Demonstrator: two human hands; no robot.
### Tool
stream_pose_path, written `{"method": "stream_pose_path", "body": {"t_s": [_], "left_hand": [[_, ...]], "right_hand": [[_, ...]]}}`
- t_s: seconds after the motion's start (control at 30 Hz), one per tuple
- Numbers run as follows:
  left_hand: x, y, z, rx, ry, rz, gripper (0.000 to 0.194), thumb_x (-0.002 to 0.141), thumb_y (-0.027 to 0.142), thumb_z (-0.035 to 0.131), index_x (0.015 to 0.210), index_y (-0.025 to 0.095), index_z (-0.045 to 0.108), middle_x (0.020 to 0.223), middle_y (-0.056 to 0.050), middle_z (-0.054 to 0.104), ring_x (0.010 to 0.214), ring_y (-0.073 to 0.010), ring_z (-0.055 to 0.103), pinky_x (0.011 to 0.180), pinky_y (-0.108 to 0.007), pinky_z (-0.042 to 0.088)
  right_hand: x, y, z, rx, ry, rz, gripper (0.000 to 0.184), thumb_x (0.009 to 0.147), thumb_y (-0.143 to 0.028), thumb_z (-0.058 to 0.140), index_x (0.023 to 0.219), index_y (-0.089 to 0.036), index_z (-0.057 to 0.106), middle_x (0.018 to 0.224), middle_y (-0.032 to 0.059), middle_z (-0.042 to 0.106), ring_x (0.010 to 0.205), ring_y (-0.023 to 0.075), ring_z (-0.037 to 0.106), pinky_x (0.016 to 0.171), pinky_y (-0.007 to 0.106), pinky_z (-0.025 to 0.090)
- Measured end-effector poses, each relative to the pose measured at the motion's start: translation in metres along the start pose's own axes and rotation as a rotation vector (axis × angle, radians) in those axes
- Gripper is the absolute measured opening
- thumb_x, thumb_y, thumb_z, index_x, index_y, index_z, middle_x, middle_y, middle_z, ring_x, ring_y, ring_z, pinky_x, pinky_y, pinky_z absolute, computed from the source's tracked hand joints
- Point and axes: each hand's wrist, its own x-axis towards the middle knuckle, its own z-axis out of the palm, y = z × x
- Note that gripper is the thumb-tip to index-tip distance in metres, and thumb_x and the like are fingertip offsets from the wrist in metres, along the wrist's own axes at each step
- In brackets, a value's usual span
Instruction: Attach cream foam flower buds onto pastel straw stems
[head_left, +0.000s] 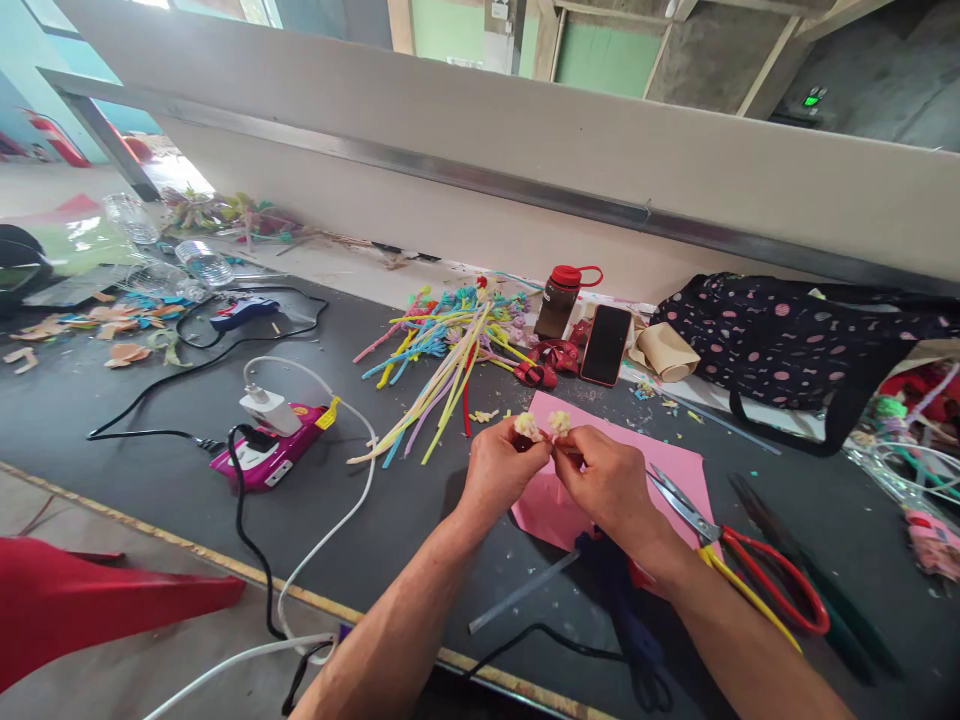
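Pale-yellow fuzzy tufts (559, 424) are pinched by the left hand (496, 465) and right hand (606, 478), fingers curled nearly closed, above a pink sheet (681, 455); scissors (694, 516) overlap its right edge.

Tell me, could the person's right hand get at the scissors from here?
Probably yes: the scissors lie just beside the right forearm, and nothing seems to cover their handles. The right hand is pinching a small pale-yellow piece, though, so it may first need freeing.
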Motion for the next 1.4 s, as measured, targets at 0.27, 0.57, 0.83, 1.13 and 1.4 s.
{"method": "stream_pose_path", "body": {"t_s": [0.27,0.57,0.83,1.13,1.4], "left_hand": [[0.001,-0.004,0.002,-0.126,0.001,-0.093,0.011,0.055,0.024,0.066,0.061,0.016,0.061,0.053,0.002,0.057,0.052,-0.011,0.049,0.05,-0.021,0.033],[0.009,-0.01,0.005,-0.512,-0.089,-0.261,0.018,0.055,0.024,0.071,0.057,0.011,0.058,0.051,0.0,0.056,0.044,-0.0064,0.045,0.047,-0.02,0.032],[0.009,-0.014,0.007,-0.614,-0.132,-0.361,0.022,0.055,0.025,0.074,0.057,0.011,0.057,0.048,0.002,0.052,0.043,-0.0054,0.044,0.044,-0.019,0.029],[0.01,-0.019,0.005,-0.614,-0.122,-0.37,0.022,0.052,0.024,0.076,0.057,0.011,0.059,0.05,0.001,0.054,0.044,-0.0065,0.046,0.047,-0.02,0.033],[0.009,-0.018,0.005,-0.621,-0.166,-0.368,0.02,0.053,0.023,0.075,0.058,0.011,0.059,0.05,0.001,0.054,0.044,-0.0059,0.044,0.047,-0.021,0.032]], "right_hand": [[-0.005,-0.009,0.005,-0.254,0.073,-0.177,0.024,0.085,-0.018,0.045,0.063,-0.017,0.056,0.058,0.0021,0.055,0.056,0.0127,0.05,0.055,0.028,0.026],[-0.009,-0.012,0.009,-0.304,0.046,-0.228,0.016,0.087,-0.019,0.045,0.08,-0.016,0.059,0.064,0.003,0.055,0.06,0.0139,0.049,0.055,0.029,0.025],[-0.01,-0.011,0.009,-0.357,0.032,-0.254,0.016,0.085,-0.015,0.045,0.075,-0.017,0.056,0.063,0.0027,0.053,0.057,0.0142,0.047,0.052,0.03,0.022],[-0.014,-0.012,0.015,-0.334,0.006,-0.259,0.015,0.084,-0.014,0.043,0.076,-0.016,0.056,0.063,0.0034,0.053,0.058,0.015,0.046,0.052,0.03,0.022],[-0.015,-0.014,0.014,-0.353,0.027,-0.287,0.017,0.084,-0.014,0.044,0.072,-0.016,0.056,0.06,0.0032,0.051,0.057,0.0148,0.045,0.052,0.031,0.022]]}}
